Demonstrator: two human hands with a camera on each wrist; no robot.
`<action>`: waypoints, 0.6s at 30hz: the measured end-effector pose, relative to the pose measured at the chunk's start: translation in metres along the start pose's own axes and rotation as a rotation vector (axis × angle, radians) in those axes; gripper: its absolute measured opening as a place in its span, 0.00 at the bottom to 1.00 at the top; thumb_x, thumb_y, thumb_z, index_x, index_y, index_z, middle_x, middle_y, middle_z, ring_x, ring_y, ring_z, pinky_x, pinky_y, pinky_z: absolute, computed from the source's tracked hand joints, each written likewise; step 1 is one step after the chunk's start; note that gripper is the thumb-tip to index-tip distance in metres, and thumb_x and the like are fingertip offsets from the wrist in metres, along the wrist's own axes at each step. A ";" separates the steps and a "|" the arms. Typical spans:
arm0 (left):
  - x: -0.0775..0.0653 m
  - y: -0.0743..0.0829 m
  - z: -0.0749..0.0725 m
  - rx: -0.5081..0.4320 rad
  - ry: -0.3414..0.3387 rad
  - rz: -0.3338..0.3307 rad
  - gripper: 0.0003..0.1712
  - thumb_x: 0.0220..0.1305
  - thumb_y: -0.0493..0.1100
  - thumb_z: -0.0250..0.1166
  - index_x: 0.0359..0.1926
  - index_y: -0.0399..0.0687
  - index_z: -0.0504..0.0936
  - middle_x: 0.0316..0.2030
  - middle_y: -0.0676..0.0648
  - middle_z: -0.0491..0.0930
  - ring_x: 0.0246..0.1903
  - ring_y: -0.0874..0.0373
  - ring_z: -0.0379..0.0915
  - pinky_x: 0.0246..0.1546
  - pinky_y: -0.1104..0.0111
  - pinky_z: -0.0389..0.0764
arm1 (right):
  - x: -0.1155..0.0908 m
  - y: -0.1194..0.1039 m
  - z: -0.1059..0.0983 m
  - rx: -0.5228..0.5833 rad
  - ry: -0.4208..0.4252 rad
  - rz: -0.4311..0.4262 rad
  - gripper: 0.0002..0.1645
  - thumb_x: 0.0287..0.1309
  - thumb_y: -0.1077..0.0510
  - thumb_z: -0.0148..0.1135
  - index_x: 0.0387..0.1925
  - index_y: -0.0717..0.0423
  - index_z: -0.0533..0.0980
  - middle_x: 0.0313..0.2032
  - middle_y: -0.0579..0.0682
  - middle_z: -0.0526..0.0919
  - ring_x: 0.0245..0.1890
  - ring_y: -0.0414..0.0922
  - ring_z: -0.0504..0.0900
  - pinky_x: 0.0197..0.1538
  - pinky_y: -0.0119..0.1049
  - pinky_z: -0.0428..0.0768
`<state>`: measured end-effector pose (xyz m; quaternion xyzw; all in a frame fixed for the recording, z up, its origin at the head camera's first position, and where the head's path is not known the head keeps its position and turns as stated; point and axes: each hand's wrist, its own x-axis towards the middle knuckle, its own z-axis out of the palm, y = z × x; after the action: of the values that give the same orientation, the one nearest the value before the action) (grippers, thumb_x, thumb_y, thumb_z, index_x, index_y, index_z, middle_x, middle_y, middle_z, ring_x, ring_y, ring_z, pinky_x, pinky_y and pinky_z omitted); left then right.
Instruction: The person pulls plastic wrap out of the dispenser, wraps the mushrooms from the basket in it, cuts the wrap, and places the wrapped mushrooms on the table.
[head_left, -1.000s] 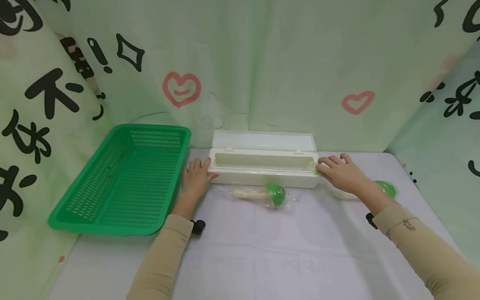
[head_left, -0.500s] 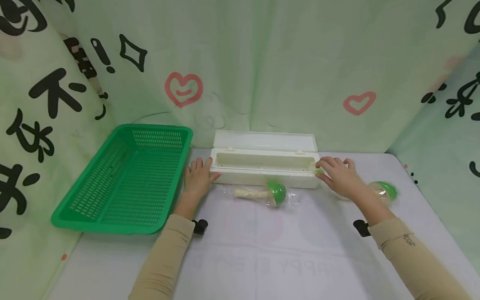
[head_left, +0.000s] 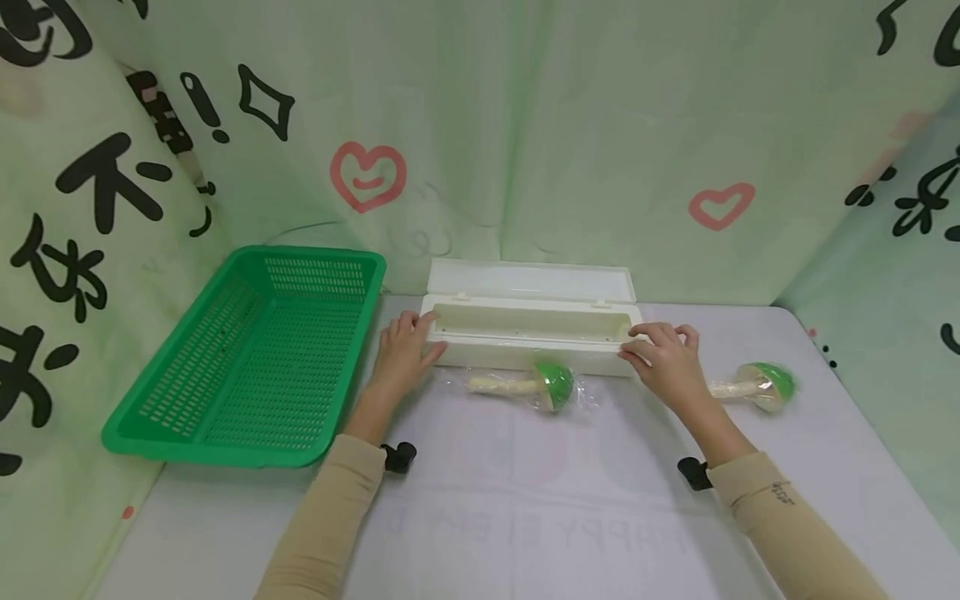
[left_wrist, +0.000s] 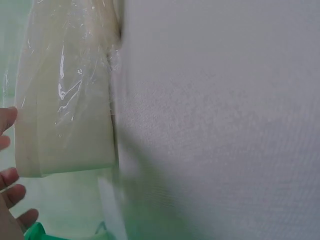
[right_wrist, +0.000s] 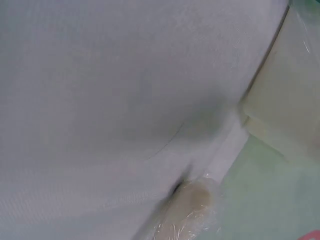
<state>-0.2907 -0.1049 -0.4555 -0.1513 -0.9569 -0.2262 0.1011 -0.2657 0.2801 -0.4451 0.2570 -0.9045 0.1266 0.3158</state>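
Observation:
A long white box [head_left: 517, 355] stands with its hinged lid [head_left: 529, 280] tipped back, its trough showing no contents. My left hand [head_left: 405, 354] holds the box's left end, thumb at the front and fingers over the rim. At the right front corner, my right hand [head_left: 666, 367] pinches with thumb and fingertips; the small green slider seen there earlier is hidden by them. Close in front lies a plastic-wrapped toy [head_left: 555, 386], mushroom-shaped with a green cap. In the left wrist view, clear plastic [left_wrist: 65, 80] partly covers the box's front.
To the left sits a green perforated basket [head_left: 247, 450]. A second wrapped mushroom-shaped toy [head_left: 774, 387] lies right of my right hand on the white-covered table [head_left: 525, 517]. A printed green curtain [head_left: 570, 125] closes off the back and sides.
My right hand has shifted left along the box's front edge, and the green slider that showed at its fingertips is out of sight. The second toy is more exposed. My left hand barely moved.

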 end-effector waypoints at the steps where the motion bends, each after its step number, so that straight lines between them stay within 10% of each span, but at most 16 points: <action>1: -0.001 0.001 0.000 -0.042 0.022 0.031 0.24 0.64 0.50 0.56 0.58 0.46 0.67 0.46 0.40 0.66 0.46 0.45 0.61 0.52 0.52 0.60 | 0.001 -0.001 0.000 0.008 0.006 0.000 0.08 0.35 0.65 0.72 0.24 0.58 0.81 0.35 0.56 0.78 0.40 0.56 0.72 0.45 0.58 0.57; 8: -0.006 0.007 0.002 -0.280 0.135 0.175 0.02 0.61 0.37 0.59 0.34 0.42 0.76 0.38 0.42 0.70 0.40 0.45 0.63 0.47 0.51 0.61 | 0.000 -0.006 -0.004 0.182 -0.052 0.140 0.06 0.42 0.67 0.69 0.24 0.59 0.78 0.34 0.55 0.76 0.39 0.56 0.71 0.44 0.59 0.54; 18: -0.019 0.004 0.005 -0.483 0.091 0.204 0.02 0.60 0.34 0.57 0.30 0.40 0.74 0.29 0.45 0.71 0.34 0.51 0.63 0.41 0.57 0.59 | -0.009 -0.013 -0.008 0.413 -0.107 0.090 0.07 0.49 0.68 0.63 0.27 0.56 0.73 0.32 0.48 0.75 0.34 0.43 0.71 0.42 0.50 0.56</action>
<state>-0.2720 -0.1042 -0.4636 -0.2562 -0.8495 -0.4432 0.1274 -0.2486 0.2764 -0.4439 0.2817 -0.8855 0.3095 0.2019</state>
